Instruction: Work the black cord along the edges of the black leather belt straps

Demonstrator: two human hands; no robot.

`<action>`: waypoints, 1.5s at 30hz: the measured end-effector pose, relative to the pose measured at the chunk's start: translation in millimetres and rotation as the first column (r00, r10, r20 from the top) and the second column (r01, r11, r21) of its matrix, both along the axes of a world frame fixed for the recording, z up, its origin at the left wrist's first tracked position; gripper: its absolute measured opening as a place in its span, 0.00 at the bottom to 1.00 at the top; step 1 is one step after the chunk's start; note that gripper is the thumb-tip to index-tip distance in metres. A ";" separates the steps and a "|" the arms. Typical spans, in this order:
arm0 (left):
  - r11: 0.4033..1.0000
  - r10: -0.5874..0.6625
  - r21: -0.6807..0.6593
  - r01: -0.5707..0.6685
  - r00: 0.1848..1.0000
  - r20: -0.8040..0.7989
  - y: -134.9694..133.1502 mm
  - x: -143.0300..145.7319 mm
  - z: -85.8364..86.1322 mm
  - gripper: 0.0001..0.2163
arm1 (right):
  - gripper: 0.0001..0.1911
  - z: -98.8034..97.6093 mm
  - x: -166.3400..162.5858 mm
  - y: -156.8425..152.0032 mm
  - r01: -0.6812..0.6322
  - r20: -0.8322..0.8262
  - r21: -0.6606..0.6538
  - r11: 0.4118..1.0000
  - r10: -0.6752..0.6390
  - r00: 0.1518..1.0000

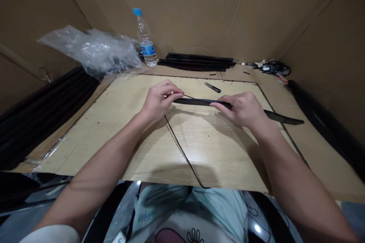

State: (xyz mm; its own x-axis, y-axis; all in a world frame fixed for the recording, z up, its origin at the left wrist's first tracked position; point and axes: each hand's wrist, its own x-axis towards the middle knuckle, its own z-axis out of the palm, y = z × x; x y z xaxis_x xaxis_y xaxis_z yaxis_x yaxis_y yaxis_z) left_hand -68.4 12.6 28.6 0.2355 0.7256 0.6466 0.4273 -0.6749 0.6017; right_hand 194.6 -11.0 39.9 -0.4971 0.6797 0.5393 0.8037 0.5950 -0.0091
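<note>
A flat black strip (196,101) stretches between my two hands just above the wooden board. My left hand (162,98) pinches its left end, together with a thin dark cord (182,149). From under that hand the cord runs down to the board's front edge, and a short length of it shows above the strip. My right hand (241,108) is closed round the strip further along, thumb toward the left. The strip's free right end (285,117) sticks out beyond my right hand. Small black thread snips (213,87) lie on the board behind the strip.
A water bottle (147,45) and crumpled clear plastic bag (97,51) stand at the back left. Black strips (196,62) lie stacked at the back, with long black bundles (48,102) at left and right. Tangled cords (273,68) lie back right. Cardboard walls (194,11) enclose the table.
</note>
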 end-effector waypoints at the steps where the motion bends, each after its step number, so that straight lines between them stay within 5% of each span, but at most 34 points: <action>1: 0.999 -0.010 -0.039 0.012 0.999 0.047 2.2 -2.9 1.7 0.04 | 0.25 0.5 0.7 -0.1 -0.017 -0.005 0.004 1.000 0.017 1.000; 6: 0.945 -0.052 -0.303 0.123 0.972 0.230 12.0 -15.3 3.8 0.06 | 0.22 4.0 -3.3 -4.6 -0.127 -0.024 0.047 0.991 0.128 0.991; 10: 0.775 -0.062 -0.563 0.288 0.921 0.386 12.4 -9.1 -8.8 0.07 | 0.20 5.7 -12.4 -9.9 -0.208 -0.043 0.089 0.974 0.213 0.976; 17: 0.490 -0.127 -0.650 0.581 0.785 0.606 -10.3 30.2 -30.5 0.05 | 0.18 5.0 -22.3 -15.6 -0.183 -0.116 0.107 0.977 0.195 0.974; 21: 0.401 -0.067 -0.646 0.650 0.724 0.687 -20.4 37.0 -26.5 0.05 | 0.18 4.9 -23.5 -15.6 -0.158 -0.111 0.094 0.983 0.168 0.980; 25: 0.423 -0.026 -0.566 0.708 0.633 0.773 -24.0 38.0 -17.4 0.17 | 0.18 3.0 -24.1 -14.9 -0.128 -0.115 0.089 0.988 0.138 0.984; 28: 0.444 -0.010 -0.536 0.718 0.602 0.798 -24.9 38.3 -15.6 0.16 | 0.16 1.1 -25.0 -14.9 -0.128 -0.127 0.088 0.988 0.139 0.982; 32: 0.463 0.062 -0.564 0.684 0.610 0.790 -24.5 38.8 -20.2 0.12 | 0.18 1.0 -26.7 -15.8 -0.134 -0.124 0.075 0.988 0.143 0.982; 38: 0.594 0.104 -0.549 0.588 0.621 0.777 -21.9 40.2 -21.3 0.10 | 0.17 -0.3 -27.3 -15.6 -0.155 -0.121 0.109 0.982 0.168 0.978; 45: 0.641 0.001 -0.544 0.541 0.709 0.705 -26.0 44.3 -19.8 0.08 | 0.15 -4.1 -29.6 -18.7 -0.218 -0.080 0.171 0.961 0.234 0.969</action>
